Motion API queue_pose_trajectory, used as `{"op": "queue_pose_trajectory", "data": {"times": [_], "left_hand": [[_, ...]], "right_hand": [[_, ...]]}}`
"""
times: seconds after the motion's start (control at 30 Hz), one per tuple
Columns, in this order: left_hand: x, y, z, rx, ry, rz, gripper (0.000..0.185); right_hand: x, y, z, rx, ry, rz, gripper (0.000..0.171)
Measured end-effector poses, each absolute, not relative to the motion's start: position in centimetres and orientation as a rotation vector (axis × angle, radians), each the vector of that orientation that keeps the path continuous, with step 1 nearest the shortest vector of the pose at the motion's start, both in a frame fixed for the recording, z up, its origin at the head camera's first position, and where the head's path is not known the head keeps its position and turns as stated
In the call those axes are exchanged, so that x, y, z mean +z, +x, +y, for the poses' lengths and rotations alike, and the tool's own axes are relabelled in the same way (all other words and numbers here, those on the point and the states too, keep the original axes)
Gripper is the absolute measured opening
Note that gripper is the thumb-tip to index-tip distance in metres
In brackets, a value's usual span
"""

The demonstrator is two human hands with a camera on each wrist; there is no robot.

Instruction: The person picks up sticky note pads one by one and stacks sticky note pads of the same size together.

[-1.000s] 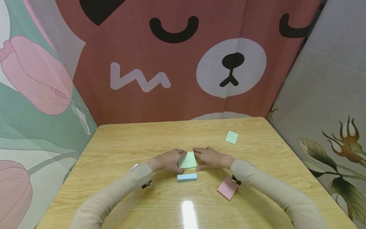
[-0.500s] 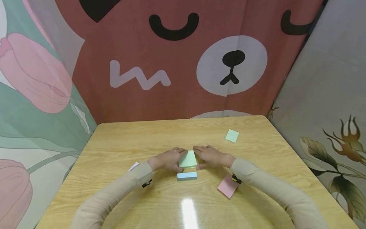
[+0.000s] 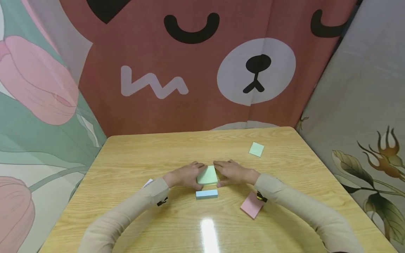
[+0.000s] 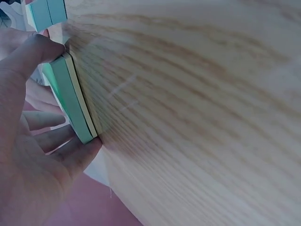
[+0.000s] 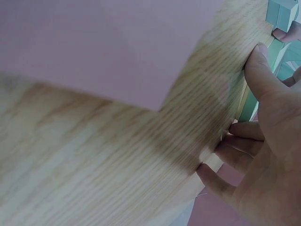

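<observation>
A light green sticky-note pad (image 3: 207,175) lies on the wooden table (image 3: 158,151) between my two hands. My left hand (image 3: 187,175) grips its left side. In the left wrist view the thumb (image 4: 29,55) sits on one corner of the green pad (image 4: 70,101), which has a yellow layer against the table, and fingers wrap the other end. My right hand (image 3: 232,173) grips the right side, its thumb (image 5: 262,70) pressed on the pad's edge (image 5: 248,107). A blue pad (image 3: 206,194) lies just in front of the hands.
A pink pad (image 3: 252,206) lies under my right forearm, seen large in the right wrist view (image 5: 108,42). A single green note (image 3: 256,149) lies at the far right. A pale slip (image 3: 147,183) peeks out by my left sleeve. Printed fabric screens wall three sides.
</observation>
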State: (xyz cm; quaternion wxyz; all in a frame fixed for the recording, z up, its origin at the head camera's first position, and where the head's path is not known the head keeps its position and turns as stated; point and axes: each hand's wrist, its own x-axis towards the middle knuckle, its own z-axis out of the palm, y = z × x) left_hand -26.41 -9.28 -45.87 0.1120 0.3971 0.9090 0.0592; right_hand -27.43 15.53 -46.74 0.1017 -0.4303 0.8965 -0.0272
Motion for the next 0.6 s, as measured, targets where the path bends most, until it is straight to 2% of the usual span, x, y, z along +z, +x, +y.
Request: {"op": "queue_pose_trajectory", "data": {"times": [0.6], "left_hand": [[-44.98, -26.16, -9.65, 0.25, 1.131, 2.613, 0.083]], "right_hand": [[-46.53, -27.29, 15.47, -0.075, -1.285, 2.647, 0.088]]}}
